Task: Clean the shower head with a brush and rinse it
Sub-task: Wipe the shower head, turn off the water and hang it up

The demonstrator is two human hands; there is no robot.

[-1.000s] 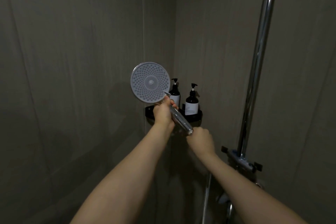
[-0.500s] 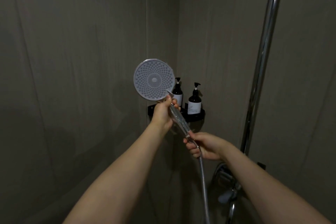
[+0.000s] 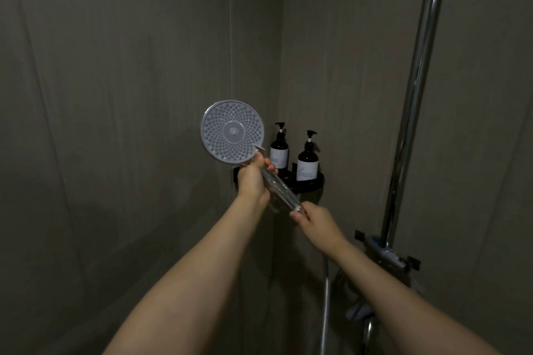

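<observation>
The left hand [image 3: 251, 179] is closed around the upper handle of the shower head [image 3: 232, 131], holding its round face up before the corner shelf [image 3: 310, 181], while the right hand [image 3: 315, 220] pinches the handle's lower end.

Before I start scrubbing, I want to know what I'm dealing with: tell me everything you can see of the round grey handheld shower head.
The round grey handheld shower head has a flat disc face dotted with rings of small nozzles around a central hub. A clear, plastic-looking handle slants down to the right. The left hand grips the handle just below the disc; the right hand holds its lower end. It is held up facing the camera, before the wall corner. No water flows.
</observation>
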